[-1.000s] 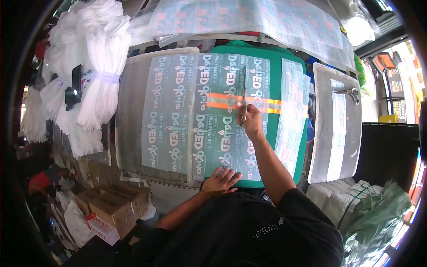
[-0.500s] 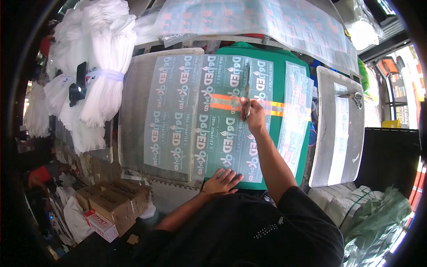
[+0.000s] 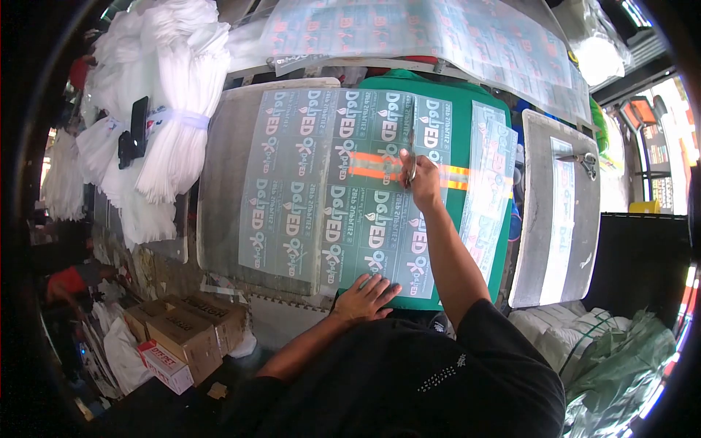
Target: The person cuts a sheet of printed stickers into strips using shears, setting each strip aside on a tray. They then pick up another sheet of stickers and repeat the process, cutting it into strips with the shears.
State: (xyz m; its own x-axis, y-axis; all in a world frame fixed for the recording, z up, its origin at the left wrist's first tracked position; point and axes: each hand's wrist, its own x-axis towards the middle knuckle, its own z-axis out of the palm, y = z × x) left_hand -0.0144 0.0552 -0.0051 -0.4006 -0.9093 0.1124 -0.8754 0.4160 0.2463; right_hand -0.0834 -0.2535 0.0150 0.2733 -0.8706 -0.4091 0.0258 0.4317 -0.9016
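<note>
A clear printed sheet [image 3: 285, 164] with repeated white and pink lettering lies over a grey board and a green garment [image 3: 456, 241]. My right hand [image 3: 423, 184] is closed around scissors [image 3: 412, 166], their blades pointing away from me along a line between columns of print. Beneath the sheet, an orange and silver reflective band [image 3: 374, 166] crosses the garment. My left hand [image 3: 366, 299] rests palm down with fingers spread on the sheet's near edge. A separate printed strip [image 3: 488, 175] lies on the garment to the right.
A second grey board [image 3: 540, 241] on the right carries another printed strip [image 3: 562, 212] and another pair of scissors [image 3: 588, 164]. White bundled material [image 3: 175, 80] with a phone [image 3: 139, 120] is at left. More printed film [image 3: 409, 33] lies behind. Cardboard boxes [image 3: 182, 332] stand lower left.
My right hand and the scissors have moved slightly away from me along the sheet. My left hand stays in place. The whole view has shifted a little.
</note>
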